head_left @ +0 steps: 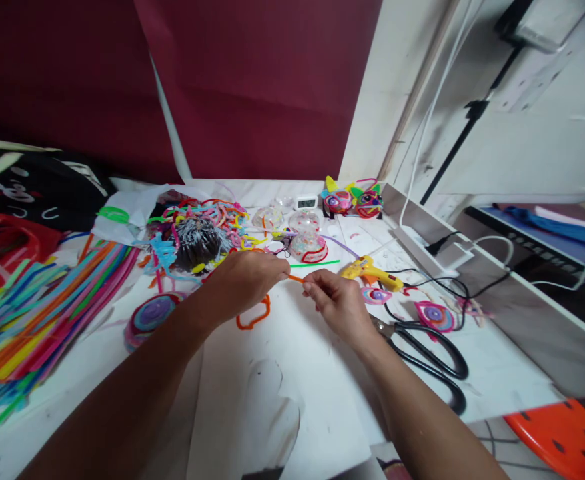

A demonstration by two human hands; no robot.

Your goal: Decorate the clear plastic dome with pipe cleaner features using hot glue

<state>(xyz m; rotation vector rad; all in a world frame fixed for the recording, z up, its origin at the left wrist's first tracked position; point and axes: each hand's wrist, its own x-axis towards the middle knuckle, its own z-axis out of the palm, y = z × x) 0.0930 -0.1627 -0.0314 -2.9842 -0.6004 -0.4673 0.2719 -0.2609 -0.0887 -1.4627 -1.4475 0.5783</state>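
An orange pipe cleaner (296, 278) stretches between my two hands above the white table. My left hand (252, 280) is closed on one part of it, knuckles up. With thumb and fingertips my right hand (335, 297) pinches the other end. Below my left hand shows a bent orange loop (253, 316); whether it joins the held piece is hidden by the hand. Just beyond my hands lies a short green pipe cleaner (315, 264). Right of my right hand are a yellow glue gun (371, 272) and black-handled scissors (427, 353).
Many coloured pipe cleaners (47, 320) lie at the left, beside a round coiled piece (155, 312). A heap of scraps (197, 233), clear balls (307, 233), a small clock (306, 203) and two finished-looking figures (352, 200) stand behind. A power strip (427, 252) with cords runs along the right.
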